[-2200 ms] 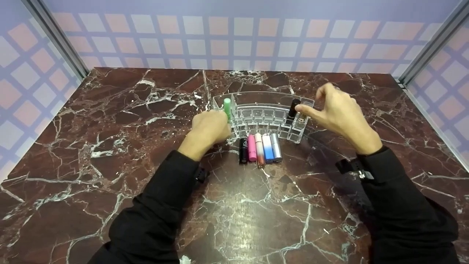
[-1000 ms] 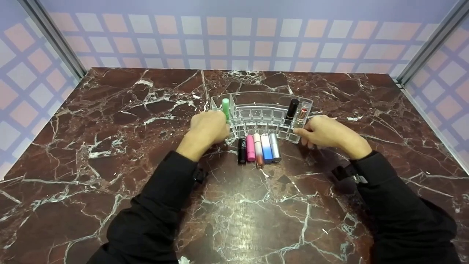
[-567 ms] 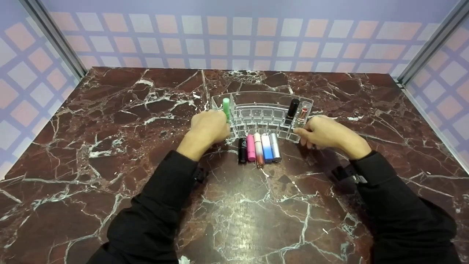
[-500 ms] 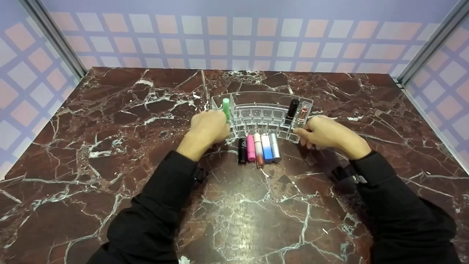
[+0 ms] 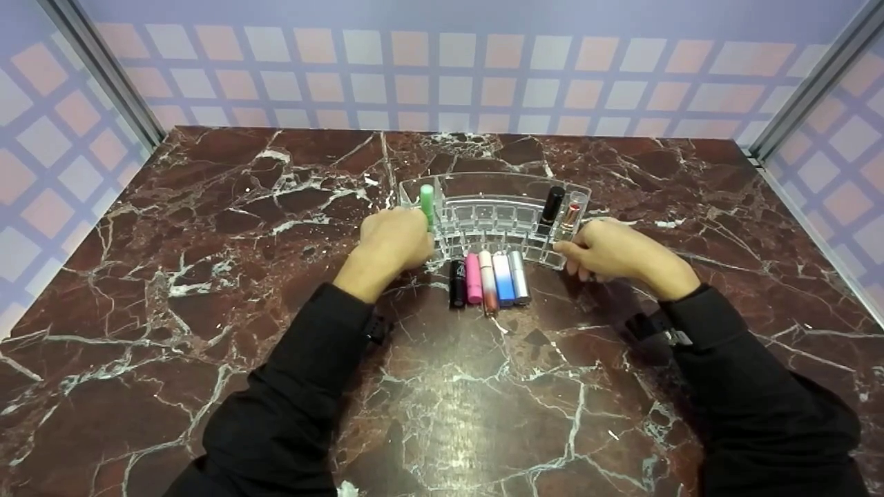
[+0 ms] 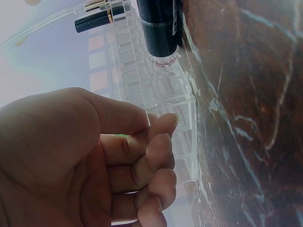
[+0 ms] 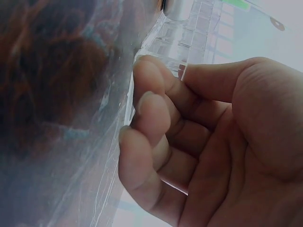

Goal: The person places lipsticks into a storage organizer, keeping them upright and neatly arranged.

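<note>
A clear, curved lipstick organizer with tiered compartments stands between both hands. My left hand grips its left front corner, the thumb and curled index finger pinching the clear edge in the left wrist view. At the opposite corner my right hand pinches the organizer between thumb and bent fingers; the right wrist view shows its clear wall there. A green tube stands upright at the organizer's left end, its lower part hidden by the left hand. Toward the right end are a black tube and a red-tipped lipstick.
Lying side by side before the organizer are a black tube, a pink tube, a white-to-brown tube, a white-and-blue tube and a silver tube. The marbled table meets a checkered wall behind.
My right hand has come down from beside the standing black tube to the organizer's right front corner, uncovering the red-tipped lipstick. Over the last second both hands have stayed still.
</note>
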Action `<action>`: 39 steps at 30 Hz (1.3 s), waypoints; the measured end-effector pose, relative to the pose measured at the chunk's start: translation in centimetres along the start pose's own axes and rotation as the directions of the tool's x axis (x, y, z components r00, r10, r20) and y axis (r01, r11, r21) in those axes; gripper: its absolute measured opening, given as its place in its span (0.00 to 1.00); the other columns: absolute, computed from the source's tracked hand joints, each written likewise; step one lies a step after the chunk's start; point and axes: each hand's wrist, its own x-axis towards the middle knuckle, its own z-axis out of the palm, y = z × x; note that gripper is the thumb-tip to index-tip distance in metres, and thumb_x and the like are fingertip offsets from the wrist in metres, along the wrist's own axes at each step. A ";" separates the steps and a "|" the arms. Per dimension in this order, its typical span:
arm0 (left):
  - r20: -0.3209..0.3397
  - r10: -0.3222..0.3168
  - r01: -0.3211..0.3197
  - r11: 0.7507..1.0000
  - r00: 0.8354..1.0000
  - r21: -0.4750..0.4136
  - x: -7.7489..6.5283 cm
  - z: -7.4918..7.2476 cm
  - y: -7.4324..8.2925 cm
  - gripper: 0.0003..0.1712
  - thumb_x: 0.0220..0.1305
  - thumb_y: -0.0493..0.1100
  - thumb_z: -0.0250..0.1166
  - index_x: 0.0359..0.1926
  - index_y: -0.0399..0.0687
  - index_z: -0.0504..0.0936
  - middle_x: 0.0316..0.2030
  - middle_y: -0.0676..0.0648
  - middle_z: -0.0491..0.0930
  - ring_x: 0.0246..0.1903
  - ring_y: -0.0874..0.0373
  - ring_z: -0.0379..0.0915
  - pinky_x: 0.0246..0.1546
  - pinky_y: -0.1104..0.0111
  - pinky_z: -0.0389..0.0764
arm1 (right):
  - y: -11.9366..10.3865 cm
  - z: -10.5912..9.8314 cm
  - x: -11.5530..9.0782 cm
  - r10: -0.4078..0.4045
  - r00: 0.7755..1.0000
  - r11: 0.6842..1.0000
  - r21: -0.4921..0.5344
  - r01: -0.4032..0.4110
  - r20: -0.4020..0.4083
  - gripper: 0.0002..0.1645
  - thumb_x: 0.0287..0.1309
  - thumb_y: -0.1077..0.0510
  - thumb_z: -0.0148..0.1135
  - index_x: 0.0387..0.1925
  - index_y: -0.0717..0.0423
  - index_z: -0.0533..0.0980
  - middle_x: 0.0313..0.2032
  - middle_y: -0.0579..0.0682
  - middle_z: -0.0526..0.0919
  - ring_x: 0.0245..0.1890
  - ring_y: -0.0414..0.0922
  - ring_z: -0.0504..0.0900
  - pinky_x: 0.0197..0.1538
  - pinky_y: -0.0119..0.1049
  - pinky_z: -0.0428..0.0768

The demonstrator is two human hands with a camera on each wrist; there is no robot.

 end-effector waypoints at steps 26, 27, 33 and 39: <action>-0.033 0.057 -0.054 0.995 0.998 0.082 -1.5 -0.7 2.6 0.22 0.78 0.48 0.55 0.23 0.50 0.69 0.23 0.50 0.69 0.20 0.58 0.62 0.18 0.69 0.63 | 0.1 0.0 0.1 -0.010 1.000 1.000 -0.008 0.010 0.017 0.29 0.80 0.48 0.51 0.26 0.58 0.84 0.20 0.49 0.84 0.18 0.42 0.81 0.24 0.37 0.82; -0.036 0.065 -0.061 0.994 0.997 0.093 -1.6 -0.6 2.9 0.22 0.78 0.50 0.55 0.22 0.50 0.69 0.24 0.49 0.70 0.21 0.58 0.63 0.19 0.69 0.64 | 0.1 0.0 0.1 -0.008 1.000 1.000 -0.003 0.008 0.019 0.29 0.80 0.48 0.51 0.26 0.59 0.84 0.21 0.48 0.84 0.18 0.42 0.81 0.24 0.37 0.82; -0.057 0.104 -0.096 0.986 0.993 0.135 -1.9 0.2 4.1 0.22 0.76 0.51 0.58 0.23 0.49 0.74 0.26 0.47 0.78 0.25 0.54 0.72 0.23 0.65 0.70 | 0.1 -0.1 0.1 0.003 1.000 1.000 0.003 -0.003 0.027 0.29 0.80 0.47 0.51 0.27 0.59 0.84 0.22 0.48 0.85 0.18 0.42 0.81 0.25 0.37 0.83; -0.083 0.146 -0.132 0.980 0.986 0.151 -1.9 1.2 4.4 0.17 0.74 0.50 0.60 0.34 0.42 0.83 0.33 0.42 0.84 0.32 0.48 0.81 0.29 0.58 0.83 | 0.0 -0.2 0.1 -0.023 0.999 1.000 -0.001 0.023 0.024 0.30 0.80 0.47 0.51 0.26 0.59 0.85 0.21 0.48 0.85 0.17 0.41 0.81 0.24 0.36 0.82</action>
